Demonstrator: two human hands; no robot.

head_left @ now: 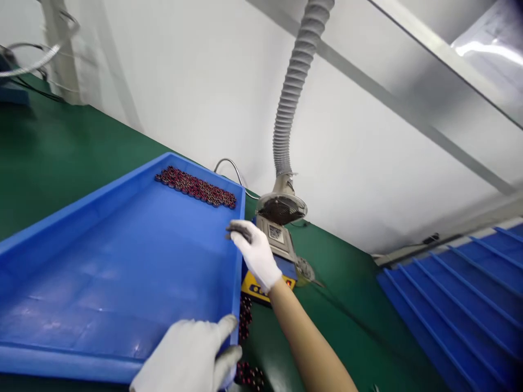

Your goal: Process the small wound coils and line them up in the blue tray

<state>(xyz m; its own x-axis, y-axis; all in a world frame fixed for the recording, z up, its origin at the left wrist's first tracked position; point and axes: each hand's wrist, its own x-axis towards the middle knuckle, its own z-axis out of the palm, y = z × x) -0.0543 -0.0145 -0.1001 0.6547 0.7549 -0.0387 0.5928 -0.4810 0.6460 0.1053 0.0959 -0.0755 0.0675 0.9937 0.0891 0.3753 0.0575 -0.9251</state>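
R hand (255, 251) at blue tray's (143, 245) R rim, can't tell if holding anything. L hand (183, 354), thumb & finger apart, by tray's near R corner. Dk-red parts (196, 187) at tray's far end.

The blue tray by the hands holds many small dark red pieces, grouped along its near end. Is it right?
Not quite: in the head view, the small dark red pieces are grouped along the far end of the blue tray.

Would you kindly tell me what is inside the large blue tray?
Small dark-red round parts lie packed along the far end of the tray. The left hand covers its near right corner and the right hand part of its right side; whatever lies beneath them is hidden.
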